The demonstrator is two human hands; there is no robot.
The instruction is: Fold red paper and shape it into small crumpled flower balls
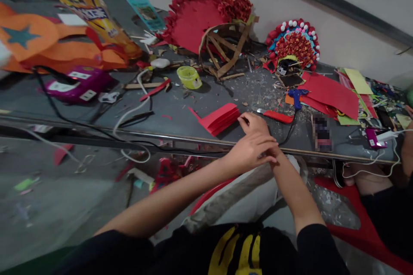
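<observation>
My left hand [250,149] lies across my right wrist with its fingers stretched out and apart, and nothing shows in it. Just beyond it, at the table's front edge, my right hand [257,123] is loosely curled, its fingertips bent in and no object visible in them. Left of those fingertips sits a stack of folded red paper [221,119], very close to the hand; whether they touch I cannot tell. A red-handled cutter knife [278,116] lies to the right of my right hand, blade pointing left. Behind it rests a blue glue gun [297,98].
Red sheets [332,94] and a blurred-out phone [322,132] lie rightward. Behind stand a red ruffled headdress [196,21] with a cardboard frame [226,47], and a smaller decorated one [295,45]. A yellow cup [189,78], purple power strip [77,84] and cables are leftward. Another person sits right.
</observation>
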